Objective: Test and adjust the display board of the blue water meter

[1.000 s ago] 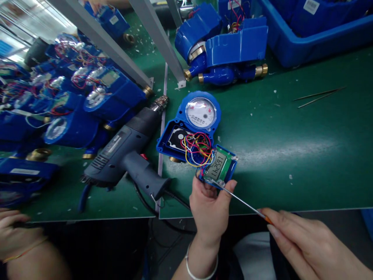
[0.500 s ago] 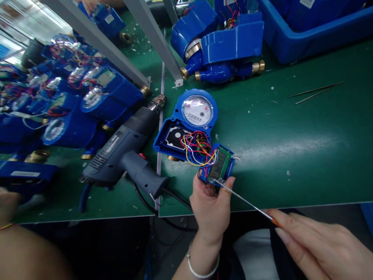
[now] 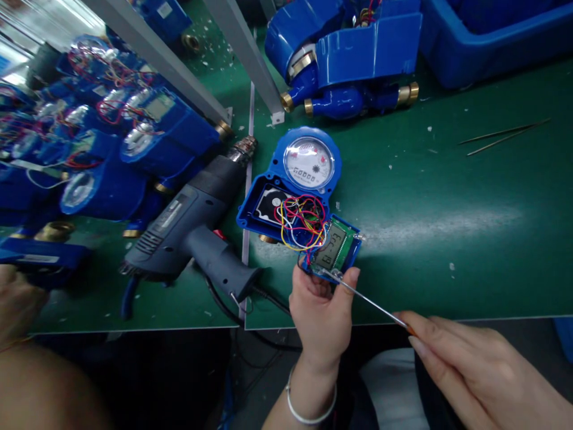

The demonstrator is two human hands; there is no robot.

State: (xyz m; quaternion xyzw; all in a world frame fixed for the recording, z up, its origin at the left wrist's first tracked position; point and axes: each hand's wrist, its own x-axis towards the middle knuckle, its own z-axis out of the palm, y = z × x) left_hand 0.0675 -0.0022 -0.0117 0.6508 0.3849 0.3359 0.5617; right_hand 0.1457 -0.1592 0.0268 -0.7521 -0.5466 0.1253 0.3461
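My left hand point(image 3: 321, 310) is closed around the lower end of a blue-framed circuit board with a display point(image 3: 333, 246); characters show on its screen. Red, yellow and white wires point(image 3: 301, 222) run from the board into the opened housing of a blue water meter point(image 3: 274, 160), whose round dial faces up. Between the fingers of my right hand point(image 3: 465, 358) is a screwdriver point(image 3: 376, 306) with a thin metal shaft and an orange handle. Its tip rests at the lower edge of the board, by my left thumb; the exact contact is too small to tell.
A heat gun point(image 3: 192, 224) lies left of the meter, its cord trailing off the table edge. Several blue meters point(image 3: 170, 128) crowd the left, more point(image 3: 367, 54) stand behind. Tweezers point(image 3: 505, 136) lie right, below a blue bin point(image 3: 470, 63). Another person's hand point(image 3: 18, 298) is far left.
The view has shifted slightly. The display's characters have changed and read more clearly now. My hands keep the same hold, and the screwdriver tip stays at the board's lower edge.
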